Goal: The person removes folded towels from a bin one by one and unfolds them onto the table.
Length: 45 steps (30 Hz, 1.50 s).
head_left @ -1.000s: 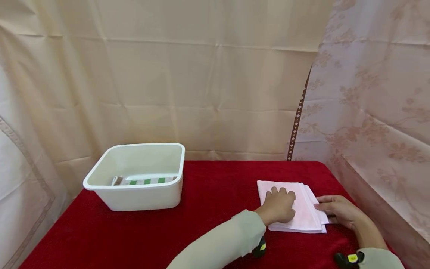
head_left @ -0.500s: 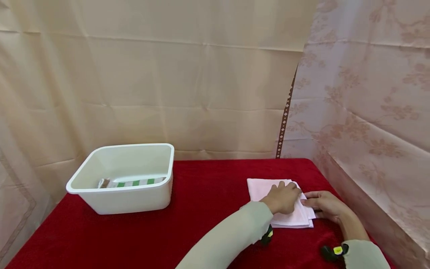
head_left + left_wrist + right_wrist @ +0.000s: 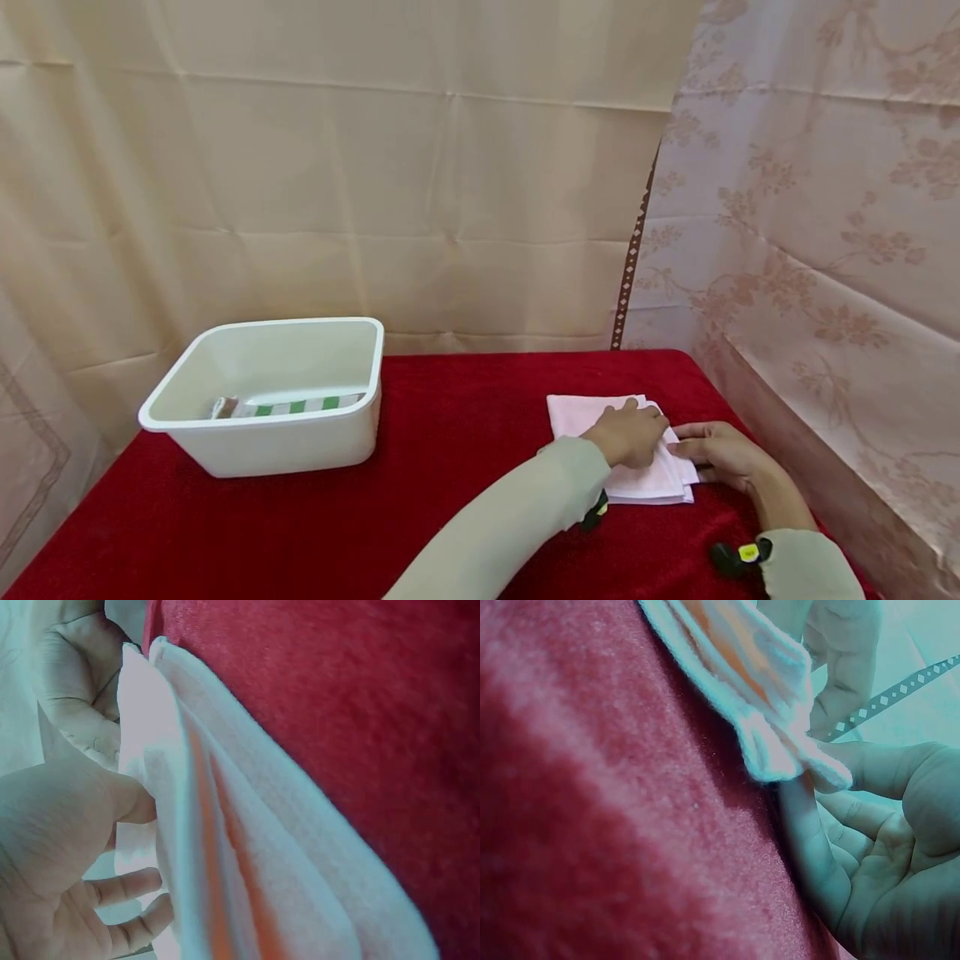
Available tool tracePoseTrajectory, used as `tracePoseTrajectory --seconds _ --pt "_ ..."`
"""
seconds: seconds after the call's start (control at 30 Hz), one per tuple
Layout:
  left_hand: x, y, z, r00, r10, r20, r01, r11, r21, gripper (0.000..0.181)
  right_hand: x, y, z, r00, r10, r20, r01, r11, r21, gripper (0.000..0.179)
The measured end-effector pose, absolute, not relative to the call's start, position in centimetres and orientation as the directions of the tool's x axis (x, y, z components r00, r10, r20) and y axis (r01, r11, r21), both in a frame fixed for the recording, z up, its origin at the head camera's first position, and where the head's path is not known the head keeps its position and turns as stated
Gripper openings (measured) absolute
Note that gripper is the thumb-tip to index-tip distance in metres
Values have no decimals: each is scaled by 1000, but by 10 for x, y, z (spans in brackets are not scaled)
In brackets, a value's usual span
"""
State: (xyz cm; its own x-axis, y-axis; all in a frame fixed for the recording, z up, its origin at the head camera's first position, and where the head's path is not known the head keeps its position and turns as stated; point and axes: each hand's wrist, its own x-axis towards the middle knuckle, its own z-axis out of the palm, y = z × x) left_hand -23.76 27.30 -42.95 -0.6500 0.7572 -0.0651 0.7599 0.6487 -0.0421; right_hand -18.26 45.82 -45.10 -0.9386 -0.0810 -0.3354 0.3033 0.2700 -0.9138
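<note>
A folded pale pink towel [image 3: 581,412] lies on the right part of the red-covered table in the head view. My left hand [image 3: 630,433] rests on its top, toward the right edge, with thumb and fingertips touching the cloth. In the left wrist view, the left hand's thumb and fingers [image 3: 142,879] meet the upper side, and the near folds gape slightly. My right hand [image 3: 727,454] pinches the towel's right edge. In the right wrist view, the right thumb [image 3: 877,766] lies above a cloth corner, with a finger beneath it.
A white plastic basin [image 3: 262,450] stands on the left of the table; a green, white and brown striped cloth [image 3: 300,407] lies inside. Red cloth [image 3: 450,417] covers the tabletop. Beige curtains [image 3: 375,167] hang behind, and a floral curtain [image 3: 825,250] borders the right.
My left hand has slid right across the towel, closer to my right hand. The right hand stays at the towel's right edge. The head view has turned slightly right.
</note>
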Motion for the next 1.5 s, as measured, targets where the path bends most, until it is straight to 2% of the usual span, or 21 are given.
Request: tracePoseTrajectory --seconds 0.3,0.53,0.73,1.17,1.33,1.5 --pt "-246 261 -429 -521 854 -7 850 518 -97 36 -184 458 -453 -937 -101 -333 300 254 -920 53" --pt "-252 245 -421 -409 911 57 904 413 -107 18 -183 459 -456 -936 -95 -340 308 251 -917 49" --pt "-253 232 -408 -330 936 120 925 346 -158 16 -183 462 -455 -938 -93 -335 300 270 -915 50" --pt "-250 185 -390 -204 958 202 922 258 -290 17 -184 459 -455 -937 -116 -331 294 250 -922 50" --pt "-248 159 -383 -194 956 220 931 250 -267 17 -186 460 -455 -936 -86 -341 309 261 -914 51" --pt "-245 129 -380 -169 961 218 927 230 -295 17 -184 458 -454 -936 -61 -348 319 276 -907 55"
